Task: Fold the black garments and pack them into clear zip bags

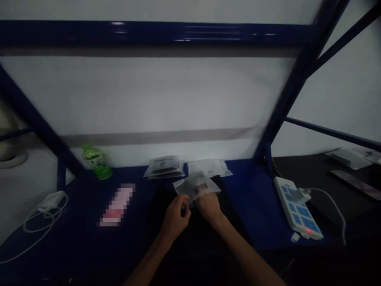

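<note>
At the middle of the blue table, in dim light, a person bends both hands to a clear bag, which lies slanted just in front of the wall. The left hand pinches the bag's near edge between thumb and forefinger. The right hand has its fingers showing hazily through the plastic; whether they are inside it or under it, and how tightly they close, I can't tell. Something black, apparently cloth, spreads beneath the hands. Just behind the bag, two piles sit side by side: packets with a dark print on the left and paler packets on the right. Over to the left stand a green bottle, a blurred pink oblong and a white cable. Rightward, a power strip glows red at its near end, with a white plug in it.
</note>
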